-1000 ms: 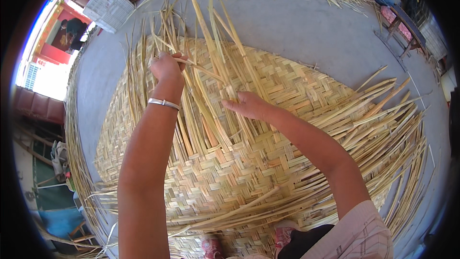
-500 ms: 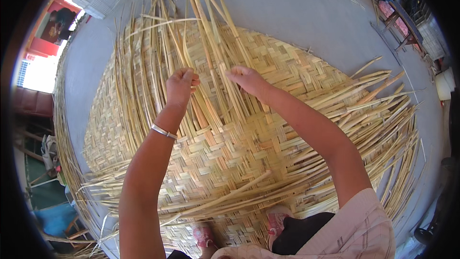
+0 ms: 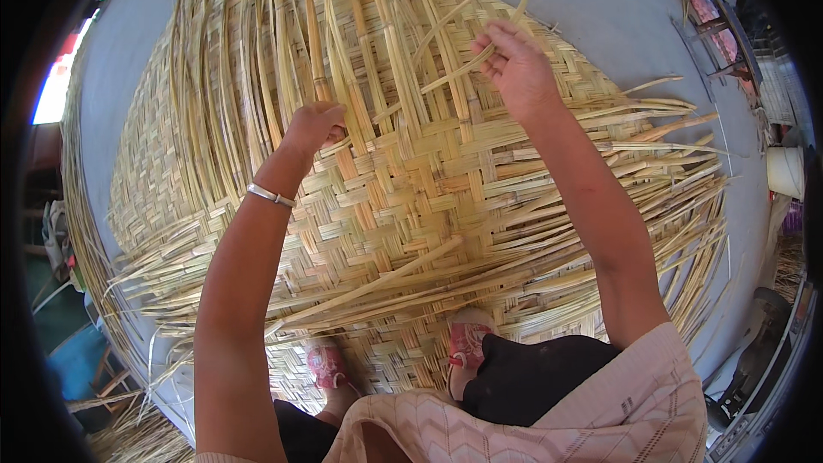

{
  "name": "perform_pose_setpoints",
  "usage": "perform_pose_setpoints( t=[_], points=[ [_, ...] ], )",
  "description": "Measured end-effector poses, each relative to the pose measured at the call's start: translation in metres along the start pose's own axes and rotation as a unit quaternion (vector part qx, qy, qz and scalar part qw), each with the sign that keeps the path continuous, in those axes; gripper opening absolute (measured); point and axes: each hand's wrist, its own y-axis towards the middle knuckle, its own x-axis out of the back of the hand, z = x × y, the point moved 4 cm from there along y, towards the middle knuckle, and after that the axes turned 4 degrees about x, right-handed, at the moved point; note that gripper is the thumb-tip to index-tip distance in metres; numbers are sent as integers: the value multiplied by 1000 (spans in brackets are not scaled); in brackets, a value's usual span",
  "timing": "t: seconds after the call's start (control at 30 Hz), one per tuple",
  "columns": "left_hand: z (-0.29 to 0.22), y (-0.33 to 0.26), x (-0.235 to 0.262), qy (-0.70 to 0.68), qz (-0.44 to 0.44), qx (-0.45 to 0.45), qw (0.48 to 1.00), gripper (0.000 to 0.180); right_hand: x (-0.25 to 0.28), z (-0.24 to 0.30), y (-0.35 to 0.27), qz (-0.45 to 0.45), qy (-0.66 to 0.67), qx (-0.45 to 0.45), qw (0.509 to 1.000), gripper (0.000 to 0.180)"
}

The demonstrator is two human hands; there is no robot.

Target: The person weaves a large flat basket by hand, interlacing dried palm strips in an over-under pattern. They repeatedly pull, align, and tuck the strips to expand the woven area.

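While gripping a thin, yellow plant-stem strip (image 3: 447, 77) in right hand (image 3: 523, 75), holding left hand (image 3: 312, 128) well apart. Cannot tell left hand's grip.

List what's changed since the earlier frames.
The right hand has moved up and right across the woven mat and now holds a pale strip. The left hand has come back toward the person; its grip is unclear. The view has shifted. Unchanged: loose strips fanned along the mat's right side.

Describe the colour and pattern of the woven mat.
The woven mat is straw-yellow with a stepped, zigzag weave, best seen in the head view.
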Motion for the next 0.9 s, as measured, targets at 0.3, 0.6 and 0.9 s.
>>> perform_pose_setpoints(
  t=[0.3, 0.6, 0.9],
  points=[
    [-15, -14, -4, 78, 73, -15, 994, 17, 2, 60, 15, 0, -244, 156, 957, 27],
    [-21, -9, -13, 118, 48, -3, 992, 26, 49, 36, 3, -145, -238, 223, 934, 24],
    [-16, -11, -19, 47, -6, -35, 998, 22, 14, -14, 13, 129, -631, 207, 736, 24]
  ],
)
